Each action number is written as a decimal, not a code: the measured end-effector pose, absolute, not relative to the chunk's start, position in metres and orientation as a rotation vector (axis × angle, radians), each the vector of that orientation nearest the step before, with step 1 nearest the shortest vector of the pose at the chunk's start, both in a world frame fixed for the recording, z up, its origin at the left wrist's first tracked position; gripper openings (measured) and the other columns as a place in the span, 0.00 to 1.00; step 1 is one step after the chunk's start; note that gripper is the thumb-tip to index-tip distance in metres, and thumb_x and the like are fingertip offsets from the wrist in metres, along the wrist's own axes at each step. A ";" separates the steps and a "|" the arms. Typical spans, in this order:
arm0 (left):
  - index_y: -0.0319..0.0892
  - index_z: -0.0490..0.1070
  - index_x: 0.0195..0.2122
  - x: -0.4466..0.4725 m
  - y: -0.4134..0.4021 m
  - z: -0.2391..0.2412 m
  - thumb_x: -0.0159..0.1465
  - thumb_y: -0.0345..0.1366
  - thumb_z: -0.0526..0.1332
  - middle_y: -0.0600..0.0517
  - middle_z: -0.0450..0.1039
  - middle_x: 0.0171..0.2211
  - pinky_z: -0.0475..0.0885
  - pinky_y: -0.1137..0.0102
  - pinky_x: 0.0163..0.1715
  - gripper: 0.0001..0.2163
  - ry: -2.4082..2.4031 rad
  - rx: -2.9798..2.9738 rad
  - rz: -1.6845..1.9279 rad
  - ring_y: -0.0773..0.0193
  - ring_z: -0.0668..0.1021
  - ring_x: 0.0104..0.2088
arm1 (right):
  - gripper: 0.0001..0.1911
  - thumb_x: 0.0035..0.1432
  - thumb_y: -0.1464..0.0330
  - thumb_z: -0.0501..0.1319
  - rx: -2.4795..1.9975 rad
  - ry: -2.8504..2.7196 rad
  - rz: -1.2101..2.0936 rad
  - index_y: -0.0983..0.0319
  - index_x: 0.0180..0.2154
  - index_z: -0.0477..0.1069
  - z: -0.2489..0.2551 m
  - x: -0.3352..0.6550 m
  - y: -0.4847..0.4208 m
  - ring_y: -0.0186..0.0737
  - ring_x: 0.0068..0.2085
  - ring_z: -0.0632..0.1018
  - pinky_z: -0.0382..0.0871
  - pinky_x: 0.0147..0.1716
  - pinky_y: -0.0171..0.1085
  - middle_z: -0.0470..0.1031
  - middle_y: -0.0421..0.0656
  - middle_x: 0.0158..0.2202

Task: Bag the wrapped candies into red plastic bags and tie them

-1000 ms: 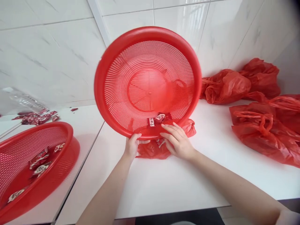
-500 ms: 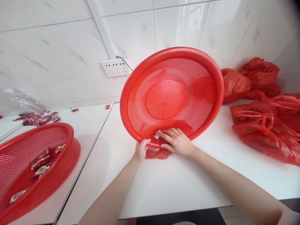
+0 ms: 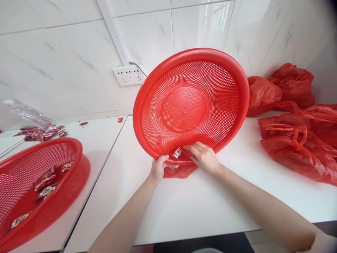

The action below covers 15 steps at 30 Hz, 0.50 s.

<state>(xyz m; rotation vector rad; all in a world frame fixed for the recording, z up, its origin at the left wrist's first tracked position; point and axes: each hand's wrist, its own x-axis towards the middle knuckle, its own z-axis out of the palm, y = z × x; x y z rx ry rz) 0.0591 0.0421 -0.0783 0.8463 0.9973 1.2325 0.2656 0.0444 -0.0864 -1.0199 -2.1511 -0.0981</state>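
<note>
– At the lower rim of the basket [image 3: 223, 105], what do the hands show?

– Left hand [image 3: 158, 168]: fingers clenched on that rim, thumb hooked over the inner edge. It holds the basket tipped up on edge, open side facing the camera. Right hand [image 3: 205, 158]: just right of the left one, fingers bent and laid against the inside wall at its lowest point, touching a small sweet [image 3: 178, 152]. Whether those fingers pinch the sweet or only press on it cannot be told.

– And the basket itself?

– Red, round, mesh-walled. Its lower rim sits over a crumpled red bag [image 3: 181, 171], which lies on the white tabletop [image 3: 184, 211] directly beneath the rim, between the two hands. Its upper rim leans toward the tiled wall.

– Surroundings, taken from the basket?

– Left of it, well apart: a second basket [image 3: 79, 151] of the same kind, lying flat, with several wrapped sweets [image 3: 44, 179] inside. Farther left and behind that one: loose sweets [image 3: 39, 133] and a clear plastic bag [image 3: 26, 112]. On the wall just behind the basket's upper left rim: a white socket strip [image 3: 129, 75]. Right of the basket: filled red bags [image 3: 295, 147] on the tabletop, the nearest partly hidden behind the basket's right rim.
</note>
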 end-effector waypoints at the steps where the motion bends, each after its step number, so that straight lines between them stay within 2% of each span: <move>1: 0.34 0.74 0.33 0.057 0.044 -0.079 0.48 0.36 0.64 0.43 0.78 0.32 0.79 0.59 0.24 0.13 1.010 0.847 1.258 0.48 0.81 0.32 | 0.12 0.66 0.66 0.54 -1.053 -2.057 -0.026 0.60 0.47 0.71 -0.086 0.267 0.044 0.41 0.39 0.79 0.74 0.40 0.39 0.79 0.46 0.40; 4: 0.36 0.73 0.32 0.049 0.051 -0.076 0.47 0.36 0.65 0.45 0.77 0.33 0.79 0.61 0.23 0.12 1.049 0.815 1.399 0.49 0.81 0.33 | 0.13 0.66 0.59 0.53 -1.150 -1.718 0.286 0.59 0.47 0.68 -0.086 0.270 0.044 0.40 0.32 0.81 0.77 0.34 0.39 0.80 0.45 0.38; 7: 0.38 0.72 0.32 0.040 0.058 -0.067 0.45 0.34 0.65 0.49 0.76 0.32 0.79 0.62 0.26 0.12 1.050 0.762 1.564 0.51 0.80 0.35 | 0.17 0.67 0.55 0.49 -1.206 -1.473 0.587 0.59 0.42 0.67 -0.085 0.269 0.046 0.41 0.23 0.79 0.76 0.24 0.39 0.78 0.42 0.26; 9: 0.40 0.72 0.33 0.034 0.061 -0.059 0.45 0.33 0.64 0.51 0.76 0.32 0.79 0.62 0.27 0.13 1.039 0.751 1.660 0.52 0.80 0.36 | 0.18 0.66 0.54 0.48 -1.215 -1.404 0.705 0.59 0.41 0.67 -0.084 0.266 0.048 0.41 0.20 0.77 0.74 0.18 0.38 0.75 0.40 0.21; 12: 0.42 0.72 0.38 0.027 0.063 -0.049 0.46 0.32 0.62 0.50 0.76 0.37 0.79 0.63 0.27 0.16 1.023 0.793 1.767 0.54 0.79 0.37 | 0.17 0.66 0.55 0.50 -1.193 -1.443 0.746 0.58 0.45 0.68 -0.085 0.261 0.048 0.39 0.18 0.76 0.73 0.16 0.38 0.77 0.40 0.26; 15: 0.45 0.72 0.44 0.020 0.065 -0.045 0.48 0.32 0.61 0.49 0.75 0.43 0.78 0.65 0.27 0.20 1.020 0.836 1.821 0.54 0.78 0.40 | 0.15 0.66 0.60 0.52 -1.166 -1.675 0.632 0.56 0.50 0.67 -0.089 0.260 0.047 0.39 0.26 0.80 0.77 0.25 0.38 0.79 0.40 0.34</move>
